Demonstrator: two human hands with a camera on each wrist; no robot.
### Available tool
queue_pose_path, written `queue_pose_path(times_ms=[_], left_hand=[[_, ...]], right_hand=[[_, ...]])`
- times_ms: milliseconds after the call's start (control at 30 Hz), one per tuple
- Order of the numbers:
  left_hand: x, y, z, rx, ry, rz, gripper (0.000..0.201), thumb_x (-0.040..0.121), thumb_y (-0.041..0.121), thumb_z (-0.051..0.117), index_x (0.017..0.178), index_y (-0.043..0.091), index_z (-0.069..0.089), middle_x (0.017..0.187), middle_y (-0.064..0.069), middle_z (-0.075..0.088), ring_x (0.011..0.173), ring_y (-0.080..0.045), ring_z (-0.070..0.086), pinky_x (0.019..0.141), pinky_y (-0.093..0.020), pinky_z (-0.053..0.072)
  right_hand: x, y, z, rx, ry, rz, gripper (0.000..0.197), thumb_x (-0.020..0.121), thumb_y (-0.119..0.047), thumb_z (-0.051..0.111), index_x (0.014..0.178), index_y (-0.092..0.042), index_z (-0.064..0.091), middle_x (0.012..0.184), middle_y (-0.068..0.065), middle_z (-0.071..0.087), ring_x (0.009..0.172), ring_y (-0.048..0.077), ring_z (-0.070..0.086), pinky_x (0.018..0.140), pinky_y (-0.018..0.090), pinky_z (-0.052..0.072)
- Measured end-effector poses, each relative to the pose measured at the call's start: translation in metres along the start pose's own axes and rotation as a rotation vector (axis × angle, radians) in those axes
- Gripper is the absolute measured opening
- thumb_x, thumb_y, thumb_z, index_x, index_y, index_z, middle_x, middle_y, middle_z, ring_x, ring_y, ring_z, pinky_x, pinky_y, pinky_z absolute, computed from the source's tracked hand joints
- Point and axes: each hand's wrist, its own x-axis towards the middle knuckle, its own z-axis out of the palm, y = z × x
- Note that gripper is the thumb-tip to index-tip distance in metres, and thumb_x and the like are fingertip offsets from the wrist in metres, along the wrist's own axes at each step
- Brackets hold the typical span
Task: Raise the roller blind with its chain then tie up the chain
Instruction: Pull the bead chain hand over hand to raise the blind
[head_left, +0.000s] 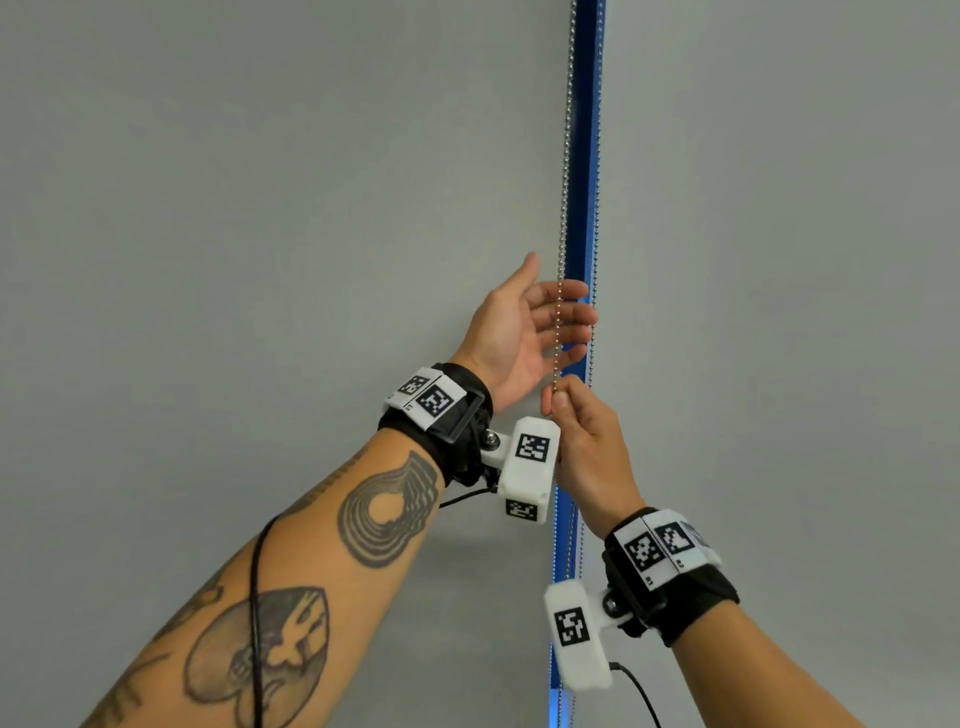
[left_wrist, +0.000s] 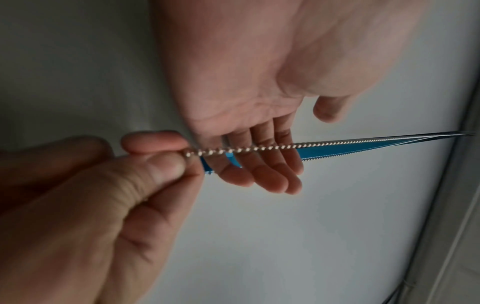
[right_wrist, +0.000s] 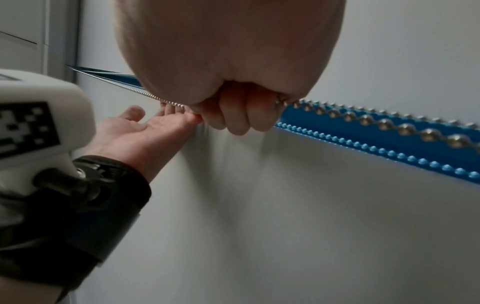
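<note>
A metal bead chain (head_left: 566, 156) hangs in two strands in front of a blue strip (head_left: 584, 208) at the right edge of the grey roller blind (head_left: 311, 182). My right hand (head_left: 556, 400) pinches the left strand between thumb and forefinger; in the right wrist view the chain (right_wrist: 389, 125) runs out of the curled right hand (right_wrist: 233, 119). Just above it, my left hand (head_left: 556, 306) is open, palm towards me, fingers straight behind that strand. The left wrist view shows the chain (left_wrist: 285, 146) crossing the left hand's fingers (left_wrist: 259, 174) up to the right hand's pinch (left_wrist: 184, 154).
A second grey blind (head_left: 779, 208) hangs to the right of the blue strip. The chain's lower part (head_left: 563, 545) drops behind my right wrist and out of the bottom of the head view. Black cables trail from both wrist cameras.
</note>
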Motion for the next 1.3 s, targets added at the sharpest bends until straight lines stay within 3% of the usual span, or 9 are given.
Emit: queue_pose_path(times_ms=[267,400,600,700,767,867,1100,1233,1300], left_hand=[[0.011,-0.012,0.001,-0.028,-0.101,-0.062,0.058,0.102,0.064,0.04,0.088,0.011,0.061,0.062,-0.002,0.05,0.047,-0.015,0.037,0.055,-0.03,0.028],[0.013,-0.012,0.003,-0.024,-0.12,-0.091,0.06,0.1,0.069,0.037,0.074,0.017,0.053,0.055,0.003,0.036,0.043,-0.012,0.027,0.058,-0.033,0.011],[0.008,-0.018,0.007,0.048,-0.02,-0.082,0.06,0.1,0.072,0.037,0.064,0.027,0.021,0.05,0.007,0.018,0.047,-0.013,0.008,0.052,-0.033,0.004],[0.002,-0.025,0.008,0.065,0.054,-0.006,0.061,0.102,0.069,0.037,0.06,0.028,0.021,0.051,0.007,0.015,0.048,-0.014,0.006,0.049,-0.033,0.006],[-0.001,-0.024,0.007,0.055,0.047,0.007,0.063,0.102,0.068,0.037,0.056,0.027,0.023,0.049,0.008,0.014,0.048,-0.015,0.004,0.047,-0.032,0.005],[-0.006,-0.022,0.002,0.015,0.02,0.007,0.066,0.101,0.069,0.037,0.052,0.026,0.025,0.047,0.008,0.013,0.047,-0.016,0.003,0.045,-0.029,0.005],[-0.019,-0.043,-0.016,0.071,0.007,-0.026,0.062,0.099,0.071,0.041,0.057,0.027,0.028,0.049,0.007,0.016,0.05,-0.016,0.005,0.044,-0.03,0.008],[-0.023,-0.062,-0.023,0.085,0.047,-0.091,0.063,0.097,0.07,0.045,0.053,0.026,0.038,0.055,0.004,0.024,0.062,-0.02,0.01,0.063,-0.037,0.01],[-0.023,-0.07,-0.027,0.115,0.066,-0.125,0.07,0.099,0.067,0.044,0.044,0.024,0.049,0.047,0.008,0.036,0.049,-0.013,0.03,0.059,-0.032,0.019]], right_hand=[[-0.002,0.023,-0.006,-0.095,0.057,-0.014,0.036,0.109,-0.008,0.043,0.077,-0.021,0.046,0.065,-0.017,0.044,0.063,0.008,0.036,0.058,0.022,0.033],[-0.004,0.034,-0.008,-0.15,0.025,-0.012,0.05,0.106,-0.003,0.047,0.071,-0.038,0.048,0.069,-0.013,0.048,0.068,0.012,0.042,0.065,0.029,0.037],[-0.023,0.047,-0.009,-0.154,-0.081,0.039,0.045,0.102,0.007,0.053,0.076,-0.03,0.051,0.07,-0.011,0.053,0.067,0.011,0.046,0.064,0.029,0.042],[-0.022,0.027,-0.012,-0.063,-0.188,0.118,0.018,0.098,-0.01,0.051,0.08,-0.005,0.048,0.067,-0.006,0.05,0.058,0.009,0.044,0.053,0.021,0.039],[-0.013,0.01,-0.021,-0.041,-0.211,0.198,0.026,0.089,-0.023,0.049,0.082,0.0,0.058,0.067,-0.002,0.059,0.056,0.009,0.053,0.051,0.02,0.043],[0.012,-0.018,-0.036,-0.033,-0.11,0.187,0.03,0.089,-0.016,0.048,0.088,-0.001,0.073,0.076,0.006,0.076,0.069,0.017,0.071,0.066,0.032,0.058],[0.076,-0.106,-0.026,0.387,-0.041,0.195,0.024,0.1,-0.022,0.053,0.113,-0.006,0.066,0.104,0.018,0.077,0.093,0.03,0.076,0.089,0.041,0.059],[0.084,-0.133,0.004,0.431,-0.085,0.268,0.027,0.107,-0.029,0.046,0.112,-0.009,0.063,0.09,0.016,0.076,0.071,0.028,0.073,0.068,0.036,0.058],[0.086,-0.133,0.014,0.415,-0.028,0.318,0.038,0.109,-0.04,0.041,0.092,-0.014,0.063,0.064,0.004,0.059,0.048,0.018,0.047,0.049,0.029,0.037]])
